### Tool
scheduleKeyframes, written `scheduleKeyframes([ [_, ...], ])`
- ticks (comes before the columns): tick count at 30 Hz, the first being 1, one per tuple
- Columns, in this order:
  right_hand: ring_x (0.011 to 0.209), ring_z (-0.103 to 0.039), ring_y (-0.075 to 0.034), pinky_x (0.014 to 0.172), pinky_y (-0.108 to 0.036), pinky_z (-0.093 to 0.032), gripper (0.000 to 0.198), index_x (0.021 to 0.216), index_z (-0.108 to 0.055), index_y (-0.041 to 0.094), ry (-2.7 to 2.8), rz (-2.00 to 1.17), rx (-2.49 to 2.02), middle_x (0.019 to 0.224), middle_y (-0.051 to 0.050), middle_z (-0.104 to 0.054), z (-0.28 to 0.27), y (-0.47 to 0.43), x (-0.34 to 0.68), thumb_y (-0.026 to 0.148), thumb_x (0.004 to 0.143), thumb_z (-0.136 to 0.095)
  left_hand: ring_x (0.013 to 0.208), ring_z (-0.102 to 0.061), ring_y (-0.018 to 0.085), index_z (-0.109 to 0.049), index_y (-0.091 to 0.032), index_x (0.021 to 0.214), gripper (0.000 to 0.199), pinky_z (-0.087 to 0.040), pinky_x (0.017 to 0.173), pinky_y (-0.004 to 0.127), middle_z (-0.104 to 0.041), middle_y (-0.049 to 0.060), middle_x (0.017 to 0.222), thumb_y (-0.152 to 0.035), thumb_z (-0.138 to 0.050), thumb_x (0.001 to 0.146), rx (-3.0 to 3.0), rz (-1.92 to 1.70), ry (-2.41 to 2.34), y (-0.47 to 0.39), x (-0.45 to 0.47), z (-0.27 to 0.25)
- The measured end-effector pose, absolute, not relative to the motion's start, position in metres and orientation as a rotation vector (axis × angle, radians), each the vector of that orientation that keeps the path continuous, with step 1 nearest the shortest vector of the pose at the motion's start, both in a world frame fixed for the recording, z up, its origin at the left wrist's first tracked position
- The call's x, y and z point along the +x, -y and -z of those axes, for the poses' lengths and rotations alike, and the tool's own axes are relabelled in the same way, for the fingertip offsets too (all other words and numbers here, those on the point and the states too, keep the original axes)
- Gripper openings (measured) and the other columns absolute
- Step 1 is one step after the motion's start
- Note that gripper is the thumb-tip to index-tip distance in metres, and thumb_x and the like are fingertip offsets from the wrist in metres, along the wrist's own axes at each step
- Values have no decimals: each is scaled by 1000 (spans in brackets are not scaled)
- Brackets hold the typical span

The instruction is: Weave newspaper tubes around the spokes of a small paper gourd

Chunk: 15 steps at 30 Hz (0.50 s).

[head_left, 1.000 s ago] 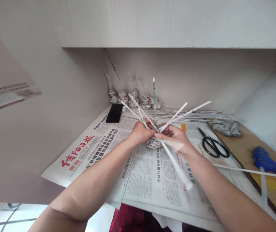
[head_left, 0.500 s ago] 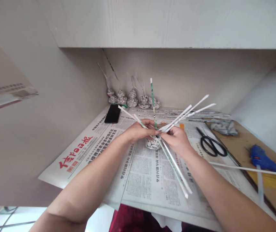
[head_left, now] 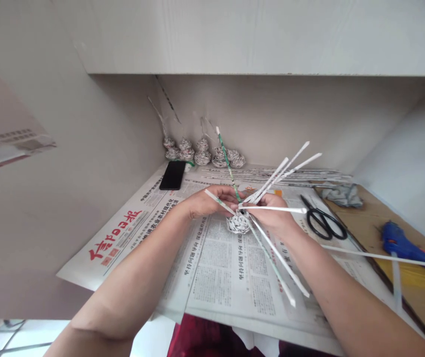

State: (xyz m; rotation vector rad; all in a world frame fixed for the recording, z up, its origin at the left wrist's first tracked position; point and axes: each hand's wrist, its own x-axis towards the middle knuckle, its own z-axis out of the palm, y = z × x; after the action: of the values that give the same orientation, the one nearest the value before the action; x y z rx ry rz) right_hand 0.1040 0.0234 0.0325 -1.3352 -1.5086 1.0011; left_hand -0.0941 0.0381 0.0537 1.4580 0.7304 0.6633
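Observation:
Between my hands, over the newspaper, is a small rounded piece woven from rolled paper strips (head_left: 237, 224). Several rolled paper sticks fan out of its top, among them a green one (head_left: 228, 167) leaning up and left and a white one (head_left: 277, 208) lying across my right hand. My left hand (head_left: 217, 198) is closed about the far left side of the weave, its fingertips partly hidden. My right hand (head_left: 272, 210) pinches the sticks at the right side of the top; its fingertips are hidden behind the sticks.
Newspaper sheets (head_left: 217, 277) cover the table. Several finished woven gourd shapes (head_left: 202, 152) line the back wall, near a black phone (head_left: 172, 175). Loose paper sticks (head_left: 301, 176) lie behind. At right are black scissors (head_left: 324, 223), a crumpled grey cloth (head_left: 342, 195) and a blue glue gun (head_left: 409, 248) on cardboard.
One white stick that pointed up and left now lies across to the right over my right hand. The green stick tilts further left, and the woven piece has turned slightly.

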Motion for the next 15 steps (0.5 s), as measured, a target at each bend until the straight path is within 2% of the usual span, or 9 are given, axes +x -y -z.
scheduleKeyframes([
  [3, 71, -68, -20, 60, -28, -50, 20, 81, -73, 19, 1576, -931, -1325, 79, -3, -74, -30, -24, 106, 32, 65, -72, 82, -64, 14, -64, -17, 113, 49, -51, 79, 31, -69, 5, 92, -20, -80, 67, 1501, -650, -698, -34, -95, -58],
  [6, 74, -68, -20, 63, -28, -51, 19, 84, -73, 19, 1626, -868, -1329, 80, -3, -75, -27, -25, 110, 31, 71, -68, 85, -63, 15, -64, -19, 114, 56, -49, 82, 31, -69, 5, 97, -19, -83, 61, 1570, -650, -679, -30, -93, -60],
  [8, 72, -68, -20, 63, -28, -50, 18, 85, -73, 19, 1643, -864, -1326, 79, -2, -75, -26, -26, 111, 31, 72, -67, 83, -63, 14, -64, -18, 112, 57, -49, 79, 29, -68, 4, 95, -20, -84, 59, 1607, -706, -733, -28, -89, -57],
  [11, 70, -67, -19, 62, -27, -49, 17, 82, -72, 18, 1655, -857, -1294, 77, -2, -74, -26, -27, 111, 31, 72, -68, 67, -59, 11, -66, -14, 102, 42, -46, 64, 24, -65, 1, 76, -25, -81, 64, 1611, -840, -895, -26, -78, -51],
  [15, 70, -67, -19, 62, -27, -49, 18, 83, -72, 17, 1670, -908, -1195, 79, -3, -74, -28, -25, 110, 31, 72, -68, 55, -54, 9, -68, -10, 87, 26, -42, 55, 22, -63, 0, 65, -24, -77, 66, 1599, -942, -1087, -24, -68, -47],
])
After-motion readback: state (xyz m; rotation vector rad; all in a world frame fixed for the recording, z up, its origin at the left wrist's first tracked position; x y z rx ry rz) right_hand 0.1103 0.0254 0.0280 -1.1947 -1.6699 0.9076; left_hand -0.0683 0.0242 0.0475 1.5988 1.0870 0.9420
